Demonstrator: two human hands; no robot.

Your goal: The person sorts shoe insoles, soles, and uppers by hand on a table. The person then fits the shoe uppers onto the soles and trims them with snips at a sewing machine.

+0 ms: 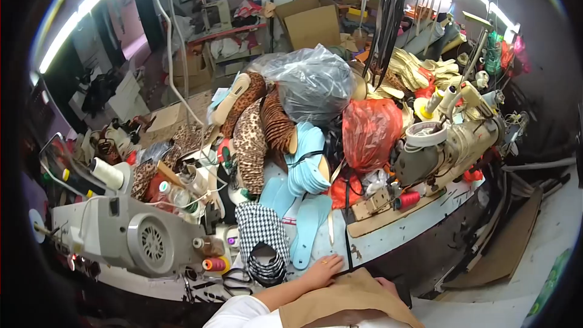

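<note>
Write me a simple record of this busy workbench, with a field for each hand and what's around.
Left hand: resting on the table near its edge
Right hand: mostly hidden behind a brown covering; grip cannot be told
Near the left hand: pale blue shoe soles, some in a tied bundle
Checked piece: black and white, left of the soles
Bags: red plastic bag; grey plastic bag
Machines: grey machine at left; sewing machine at right
</note>
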